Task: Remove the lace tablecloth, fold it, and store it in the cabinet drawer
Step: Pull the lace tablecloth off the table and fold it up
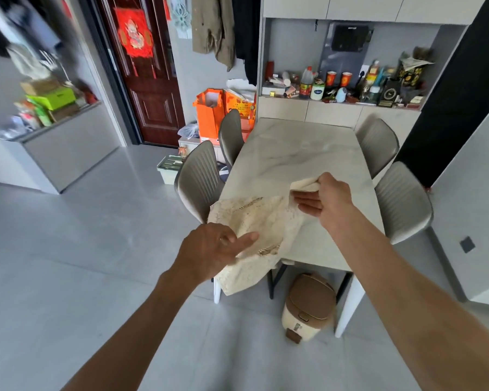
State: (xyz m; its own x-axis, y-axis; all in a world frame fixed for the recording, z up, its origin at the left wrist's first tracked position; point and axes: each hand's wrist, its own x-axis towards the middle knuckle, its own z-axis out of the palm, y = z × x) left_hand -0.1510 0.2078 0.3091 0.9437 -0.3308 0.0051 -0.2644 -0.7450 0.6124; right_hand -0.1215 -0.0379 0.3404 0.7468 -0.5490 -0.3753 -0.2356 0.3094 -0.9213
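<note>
The cream lace tablecloth [261, 221] is bunched and partly folded, draped over the near left corner of the marble table [299, 153], with its lower end hanging past the edge. My left hand [212, 249] grips the cloth's near part from the left, index finger stretched out over it. My right hand [325, 197] holds the far end of the cloth pinched up above the tabletop. The cabinet [336, 111] stands against the wall behind the table; no drawer front is clearly visible.
Grey chairs [199, 179] [401, 198] flank the table on both sides. A brown-lidded pedal bin [308, 306] stands under the near end. Orange bags [209, 114] and boxes sit at the far left of the table. A low counter [65, 142] is at left.
</note>
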